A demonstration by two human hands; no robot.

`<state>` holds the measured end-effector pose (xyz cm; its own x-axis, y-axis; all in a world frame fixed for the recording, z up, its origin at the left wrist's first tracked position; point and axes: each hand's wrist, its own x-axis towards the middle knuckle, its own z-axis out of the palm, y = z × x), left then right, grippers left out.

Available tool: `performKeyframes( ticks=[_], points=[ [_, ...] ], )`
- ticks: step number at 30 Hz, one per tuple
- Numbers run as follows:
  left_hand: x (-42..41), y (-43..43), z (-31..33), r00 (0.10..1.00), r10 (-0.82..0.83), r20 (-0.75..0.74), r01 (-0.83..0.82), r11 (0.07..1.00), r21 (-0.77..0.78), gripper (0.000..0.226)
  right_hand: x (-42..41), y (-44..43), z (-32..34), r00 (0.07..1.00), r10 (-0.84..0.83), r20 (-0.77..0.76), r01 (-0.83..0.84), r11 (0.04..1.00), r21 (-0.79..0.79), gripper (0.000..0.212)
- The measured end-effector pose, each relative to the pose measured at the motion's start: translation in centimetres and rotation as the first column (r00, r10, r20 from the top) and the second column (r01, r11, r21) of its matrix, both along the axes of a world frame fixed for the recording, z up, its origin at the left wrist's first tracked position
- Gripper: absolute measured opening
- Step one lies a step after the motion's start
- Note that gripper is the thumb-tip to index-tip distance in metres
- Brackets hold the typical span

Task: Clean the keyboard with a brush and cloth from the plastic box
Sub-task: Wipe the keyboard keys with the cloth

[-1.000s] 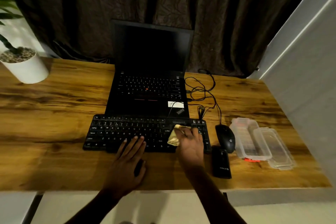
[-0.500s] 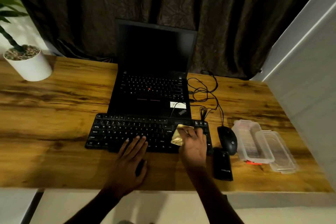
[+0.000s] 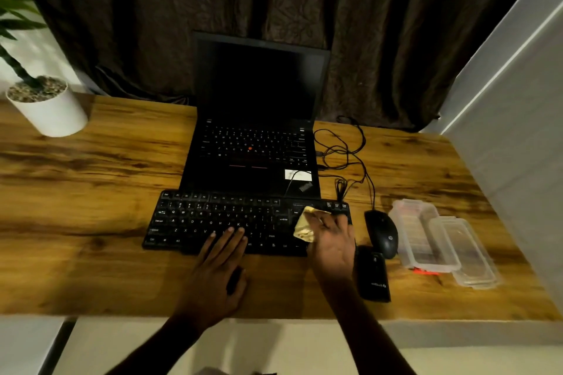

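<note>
A black keyboard [image 3: 213, 219] lies on the wooden desk in front of an open laptop. My right hand [image 3: 332, 240] presses a yellowish cloth [image 3: 304, 227] onto the keyboard's right end. My left hand [image 3: 217, 271] lies flat, fingers apart, with its fingertips on the keyboard's front edge near the middle. A clear plastic box [image 3: 423, 234] stands open to the right of the mouse, with its lid [image 3: 467, 253] beside it. A small red-orange thing pokes out from under the box's near edge; I cannot tell whether it is the brush.
The black laptop [image 3: 256, 146] stands behind the keyboard with cables [image 3: 344, 155] tangled at its right. A black mouse [image 3: 382, 233] and a black oblong device [image 3: 373, 274] lie right of my right hand. A white plant pot [image 3: 48, 106] is far left. A pale wall [image 3: 518, 131] closes the right side.
My right hand with the cloth has shifted slightly right along the keyboard's right end. My left hand has stayed in place. The view has drifted a little.
</note>
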<state>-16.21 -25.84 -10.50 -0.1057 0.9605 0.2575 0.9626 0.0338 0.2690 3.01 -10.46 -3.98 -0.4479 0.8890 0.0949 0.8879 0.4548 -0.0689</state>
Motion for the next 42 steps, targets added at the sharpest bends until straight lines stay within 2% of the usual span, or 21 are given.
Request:
performKeyframes(
  ticks=[4, 9, 11, 14, 17, 23, 25, 28, 31, 34, 37, 39, 42],
  points=[
    [0.1, 0.0, 0.1, 1.0, 0.01, 0.001, -0.01, 1.0, 0.006, 0.06, -0.8, -0.2, 0.5, 0.998, -0.058, 0.007, 0.058, 0.998, -0.013, 0.069],
    [0.1, 0.0, 0.1, 1.0, 0.001, -0.005, -0.001, 1.0, 0.021, 0.06, -2.3, -0.9, 0.5, 0.993, 0.108, 0.045, -0.106, 0.993, -0.046, 0.073],
    [0.1, 0.0, 0.2, 1.0, 0.001, -0.007, 0.0, 1.0, 0.024, 0.06, -1.3, -0.5, 0.2, 0.996, 0.084, 0.035, -0.083, 0.996, -0.021, 0.071],
    [0.1, 0.0, 0.2, 1.0, 0.004, -0.011, -0.004, 1.0, 0.012, 0.061, 0.9, 0.3, 0.5, 1.0, 0.018, -0.004, -0.018, 0.999, 0.046, 0.058],
    [0.1, -0.1, 0.1, 1.0, 0.004, -0.012, -0.004, 1.0, 0.009, 0.061, 1.1, 0.3, 0.7, 0.999, -0.036, -0.005, 0.036, 0.998, 0.048, 0.065],
    [0.2, 0.0, 0.4, 1.0, -0.003, 0.009, 0.003, 0.999, 0.038, 0.059, 0.0, -0.5, 0.3, 0.99, 0.135, -0.046, -0.131, 0.988, 0.078, 0.066],
    [0.1, -0.1, 0.3, 1.0, -0.003, 0.0, 0.003, 1.0, 0.026, 0.06, 1.1, 0.0, 0.3, 0.993, 0.107, -0.044, -0.105, 0.994, 0.027, 0.07],
    [0.1, -0.1, 0.2, 1.0, 0.002, 0.007, -0.002, 1.0, 0.011, 0.061, 2.5, 0.9, 0.6, 0.993, -0.045, -0.109, 0.038, 0.997, -0.066, 0.06],
    [0.2, 0.0, 0.1, 1.0, 0.004, 0.024, -0.004, 1.0, -0.001, 0.062, 3.2, 1.4, 0.8, 0.992, -0.11, -0.067, 0.109, 0.994, -0.017, 0.063],
    [0.1, 0.1, 0.1, 1.0, 0.009, 0.017, -0.009, 1.0, -0.01, 0.062, 2.7, 1.2, 1.2, 0.997, -0.076, -0.03, 0.072, 0.988, -0.134, 0.065],
    [0.1, -0.1, 0.2, 1.0, 0.009, 0.02, -0.009, 1.0, -0.002, 0.062, 2.4, 1.2, 1.5, 0.998, -0.055, 0.019, 0.058, 0.97, -0.235, 0.056],
    [0.1, -0.1, 0.2, 1.0, 0.006, 0.023, -0.007, 1.0, 0.006, 0.062, 3.4, 1.6, 1.6, 0.997, -0.068, 0.021, 0.071, 0.965, -0.253, 0.049],
    [0.2, 0.0, 0.2, 1.0, 0.012, 0.028, -0.012, 1.0, 0.007, 0.062, 5.2, 2.3, 1.4, 0.993, -0.113, -0.026, 0.106, 0.978, -0.182, 0.059]
  ],
)
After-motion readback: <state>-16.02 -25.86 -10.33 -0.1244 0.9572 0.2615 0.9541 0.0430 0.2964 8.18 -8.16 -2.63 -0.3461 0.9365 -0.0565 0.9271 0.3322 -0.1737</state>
